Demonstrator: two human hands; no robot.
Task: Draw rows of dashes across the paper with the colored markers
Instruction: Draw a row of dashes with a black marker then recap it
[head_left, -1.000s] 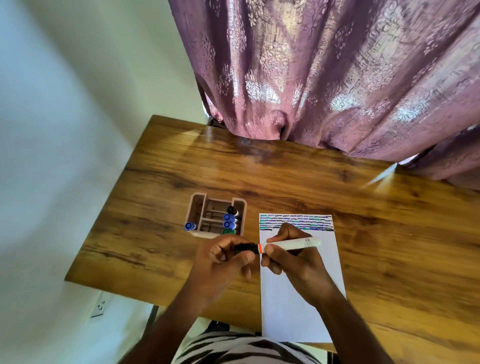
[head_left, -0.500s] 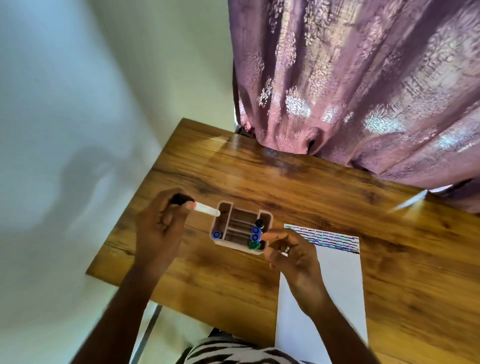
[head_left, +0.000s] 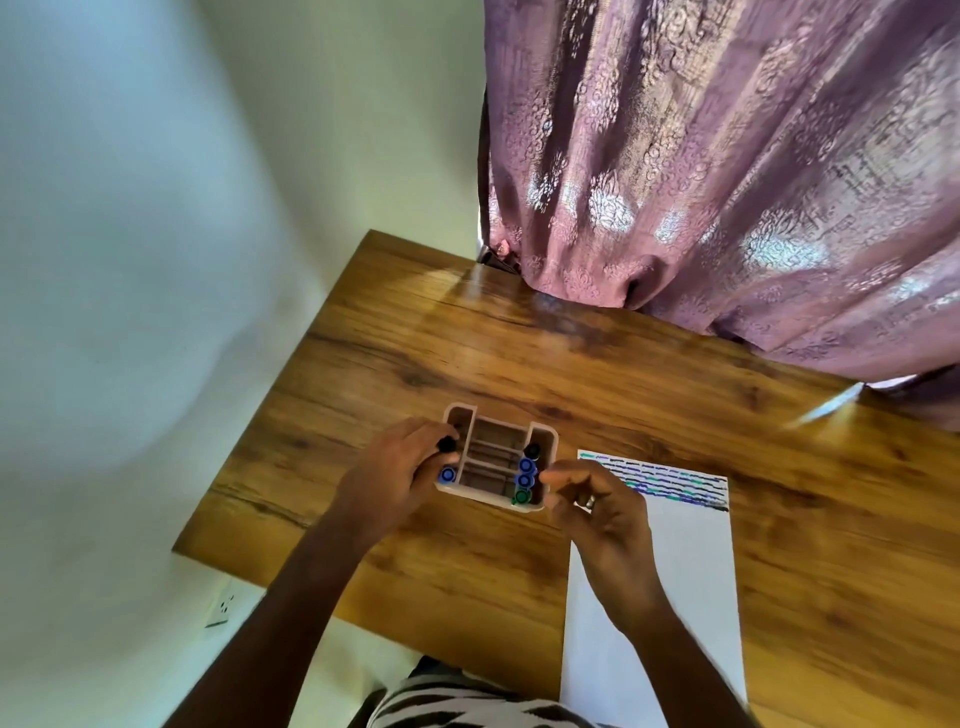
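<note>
A beige marker holder (head_left: 544, 429) stands on the wooden table, left of the white paper (head_left: 675, 597). Rows of blue, teal and black dashes (head_left: 670, 480) fill the paper's top edge. My left hand (head_left: 400, 473) grips a black-capped marker (head_left: 445, 444) upright at the holder's left compartment, beside a blue-capped marker (head_left: 447, 474). My right hand (head_left: 597, 512) hovers with fingers apart and nothing in it, at the holder's right side. There a black cap (head_left: 532, 449), two blue caps (head_left: 525, 472) and a green cap (head_left: 521, 497) stick up.
The wooden table (head_left: 519, 364) ends at a pale wall on the left. A purple patterned curtain (head_left: 727, 182) hangs over its far edge. A wall socket (head_left: 221, 608) sits low under the table's left corner. My striped shirt shows at the bottom.
The marker left my right hand and went with my left hand, first out to the left, then back to the holder's left compartment. My right hand moved from the paper to the holder's right side.
</note>
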